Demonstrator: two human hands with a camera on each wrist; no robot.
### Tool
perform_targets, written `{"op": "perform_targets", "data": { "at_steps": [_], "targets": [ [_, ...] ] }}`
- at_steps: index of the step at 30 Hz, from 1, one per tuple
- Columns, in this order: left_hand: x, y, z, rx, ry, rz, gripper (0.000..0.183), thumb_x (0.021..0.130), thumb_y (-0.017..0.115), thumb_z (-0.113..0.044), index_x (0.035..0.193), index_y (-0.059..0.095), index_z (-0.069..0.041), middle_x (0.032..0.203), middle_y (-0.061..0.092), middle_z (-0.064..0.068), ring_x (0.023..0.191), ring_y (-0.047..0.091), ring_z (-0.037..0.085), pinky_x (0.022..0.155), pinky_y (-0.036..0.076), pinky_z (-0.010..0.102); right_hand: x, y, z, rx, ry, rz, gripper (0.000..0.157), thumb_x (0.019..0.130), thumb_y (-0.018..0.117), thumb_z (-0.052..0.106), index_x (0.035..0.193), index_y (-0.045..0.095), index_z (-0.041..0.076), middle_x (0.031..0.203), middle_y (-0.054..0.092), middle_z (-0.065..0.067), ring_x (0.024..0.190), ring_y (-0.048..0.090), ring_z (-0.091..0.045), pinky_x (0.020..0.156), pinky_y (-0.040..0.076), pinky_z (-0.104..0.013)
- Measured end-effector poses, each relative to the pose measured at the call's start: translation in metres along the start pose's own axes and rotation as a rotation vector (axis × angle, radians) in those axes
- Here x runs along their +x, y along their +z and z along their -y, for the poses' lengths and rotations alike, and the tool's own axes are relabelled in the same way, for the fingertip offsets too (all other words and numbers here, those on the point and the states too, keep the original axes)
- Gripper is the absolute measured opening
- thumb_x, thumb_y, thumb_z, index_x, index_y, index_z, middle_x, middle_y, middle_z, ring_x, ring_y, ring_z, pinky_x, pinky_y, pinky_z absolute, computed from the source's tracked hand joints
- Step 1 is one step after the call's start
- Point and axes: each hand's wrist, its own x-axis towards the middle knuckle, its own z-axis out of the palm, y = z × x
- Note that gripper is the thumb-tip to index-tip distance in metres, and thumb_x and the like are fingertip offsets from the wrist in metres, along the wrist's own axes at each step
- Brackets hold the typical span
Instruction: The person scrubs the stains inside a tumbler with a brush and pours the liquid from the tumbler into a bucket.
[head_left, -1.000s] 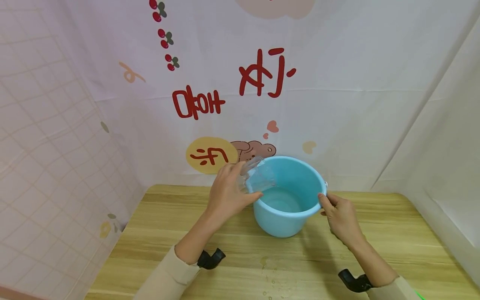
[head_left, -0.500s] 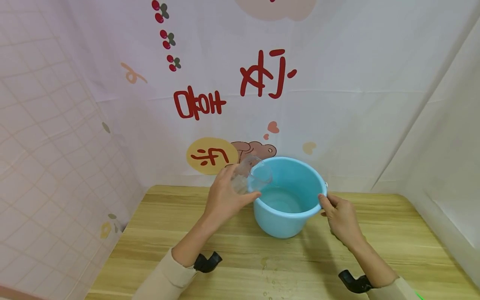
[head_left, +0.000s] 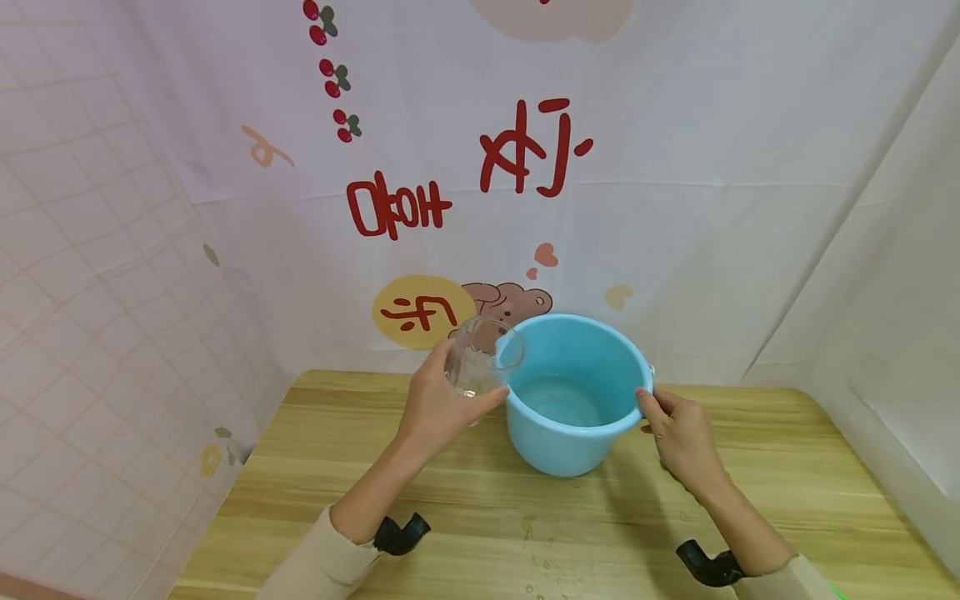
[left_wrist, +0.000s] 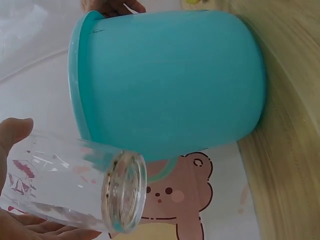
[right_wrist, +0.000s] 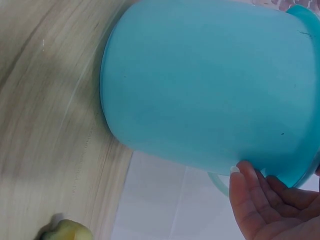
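Observation:
A light blue bucket [head_left: 558,450] stands on the wooden table with shallow water [head_left: 562,402] in its bottom. My left hand [head_left: 437,408] grips a clear drinking glass [head_left: 480,360] just left of the bucket's rim, thumb on the near side and fingers on the far side. The glass leans toward the bucket, mouth up and to the right; its thick base shows in the left wrist view. On the other side, my right hand [head_left: 684,437] holds the bucket's right rim, thumb on top. In the right wrist view its fingers [right_wrist: 250,192] lie under the rim against the outer wall.
Wet drops [head_left: 528,533] lie on the table [head_left: 337,483] in front of the bucket. A printed white cloth [head_left: 675,250] hangs close behind it. A yellow-green rounded thing [right_wrist: 70,231] shows at the right wrist view's bottom edge, its kind unclear.
My left hand has drawn the glass back to the left from over the bucket's rim and turned it more upright. The right hand and the bucket stay in place.

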Motion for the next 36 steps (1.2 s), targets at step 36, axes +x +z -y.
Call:
{"op": "perform_targets", "data": {
  "at_steps": [36],
  "targets": [
    [-0.044,-0.007,0.032,-0.126,0.066,0.014,0.080,0.075,0.097,-0.026,0.141,0.054,-0.012,0.123,0.066,0.004,0.114,0.066,0.025,0.086,0.062,0.042,0.000,-0.001,0.002,0.017,0.006,0.034,0.055,0.112,0.050,0.036,0.133,0.064,-0.013,0.117,0.071,-0.030,0.097,0.073,-0.038,0.072,0.060,-0.024]
  ]
}}
